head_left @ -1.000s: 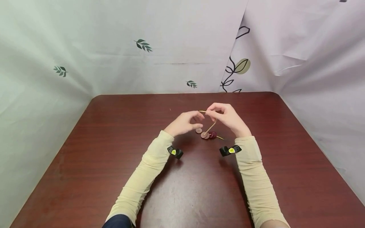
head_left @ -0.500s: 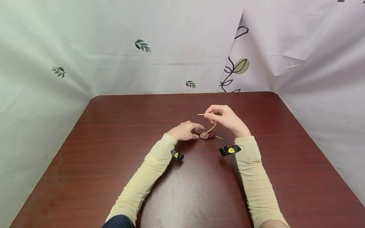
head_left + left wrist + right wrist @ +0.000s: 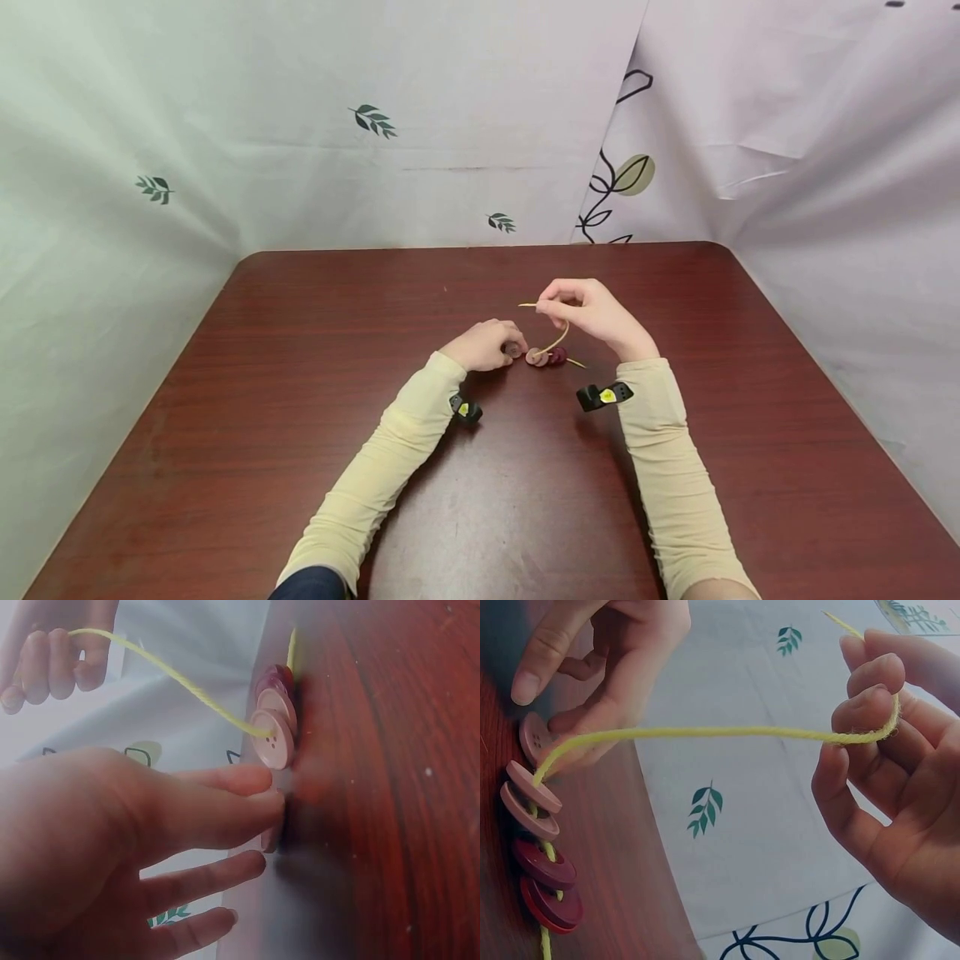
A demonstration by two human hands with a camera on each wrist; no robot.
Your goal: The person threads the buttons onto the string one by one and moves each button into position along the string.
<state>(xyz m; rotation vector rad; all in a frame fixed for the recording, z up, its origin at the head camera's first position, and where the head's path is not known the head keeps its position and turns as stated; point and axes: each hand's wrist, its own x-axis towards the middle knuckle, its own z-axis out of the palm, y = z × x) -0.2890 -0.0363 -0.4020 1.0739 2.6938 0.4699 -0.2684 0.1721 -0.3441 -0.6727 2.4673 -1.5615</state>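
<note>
My left hand (image 3: 483,344) is low over the table, its thumb and fingers pinching a loose pink button (image 3: 534,739). In the left wrist view the thumb covers most of that button. Up and to the right, my right hand (image 3: 592,315) pinches a yellow string (image 3: 705,733) near one end, and a short tip sticks out past the fingertips. From there the string runs down through two pink buttons (image 3: 271,739) and several dark red buttons (image 3: 547,864), which lean in a row on the tabletop. The string's other end (image 3: 576,363) lies on the table beyond the dark red ones.
The brown-red table (image 3: 300,333) has rounded far corners. A white cloth backdrop (image 3: 450,125) with leaf prints hangs behind it and along both sides. Black straps (image 3: 604,396) with yellow marks sit at the wrists over cream sleeves.
My left hand has come down from beside the string's tip to the table and taken the loose pink button, shifting it slightly left. My right hand has dropped a little, still holding the string.
</note>
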